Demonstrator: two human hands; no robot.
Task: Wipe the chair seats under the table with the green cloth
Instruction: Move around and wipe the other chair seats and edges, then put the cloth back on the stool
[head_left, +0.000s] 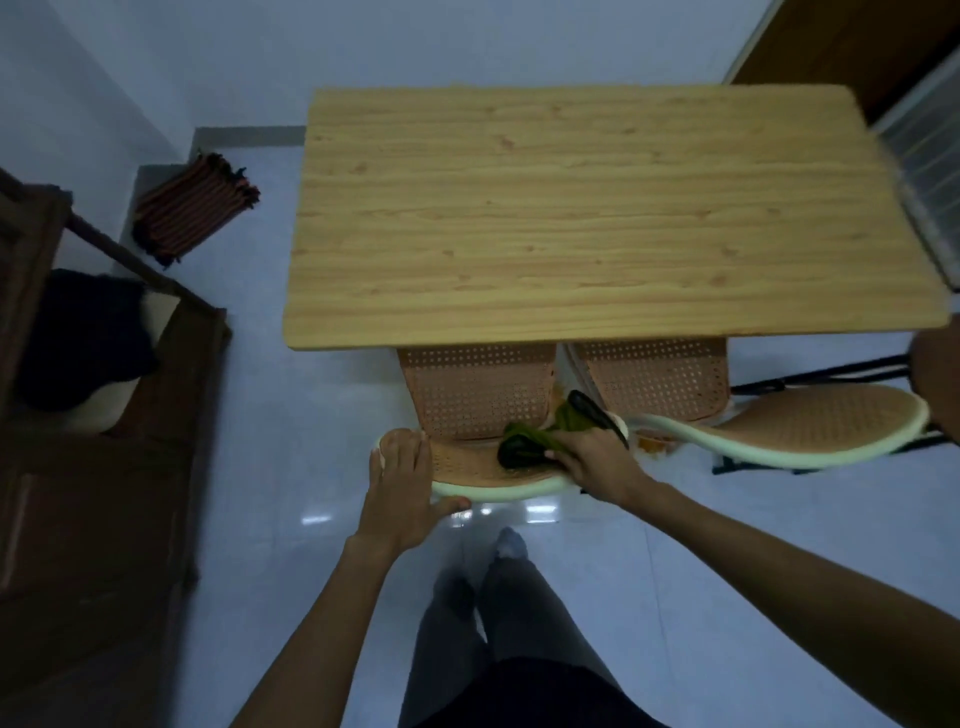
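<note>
Two orange perforated chairs with pale green rims are pushed under the wooden table (597, 218). The left chair (478, 395) shows its seat and backrest just past the table's near edge. The right chair (660, 376) stands beside it, its backrest (810, 421) swung out to the right. My left hand (402, 493) grips the left chair's backrest rim at its left end. My right hand (597, 462) holds the bunched green cloth (540, 436) against the inside of the left chair's backrest, near its right side.
A dark wooden bench (104, 467) with a black item (83, 338) on it stands at the left. A striped folded mat (192, 208) lies on the tiled floor by the wall. A door (852, 47) and louvred panel (930, 171) are at the right. My legs stand below.
</note>
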